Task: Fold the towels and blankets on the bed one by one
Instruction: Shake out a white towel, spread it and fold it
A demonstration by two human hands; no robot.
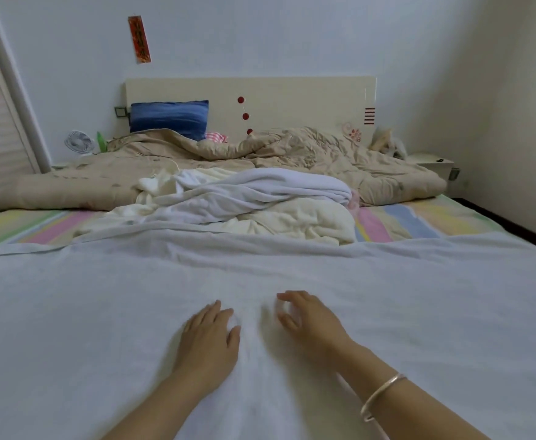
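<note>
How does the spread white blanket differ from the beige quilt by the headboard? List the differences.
The white blanket is plain white; the beige quilt is tan. The white blanket lies spread nearly flat; the beige quilt is bunched and rumpled. The white blanket is nearest, under the left hand and right hand; the beige quilt lies far, untouched. Both lie unfolded on the bed.

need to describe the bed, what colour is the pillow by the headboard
Blue, streaked in darker and lighter bands. The pillow shows in the head view.
</note>
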